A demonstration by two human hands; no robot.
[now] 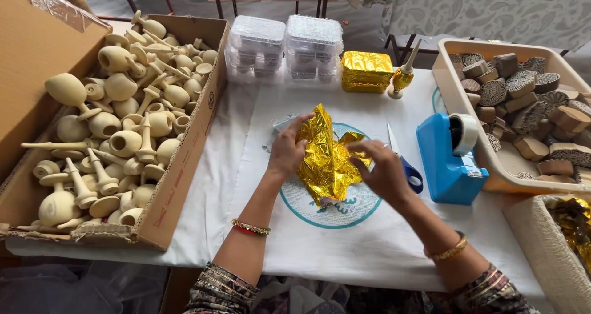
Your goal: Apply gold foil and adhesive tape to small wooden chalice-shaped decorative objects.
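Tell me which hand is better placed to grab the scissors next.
Right, most likely. The right hand rests on the gold foil right beside the blue-handled scissors. The left hand grips the foil's far side, with the foil between it and the scissors.

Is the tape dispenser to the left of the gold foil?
No, the blue tape dispenser stands right of the gold foil, past the scissors.
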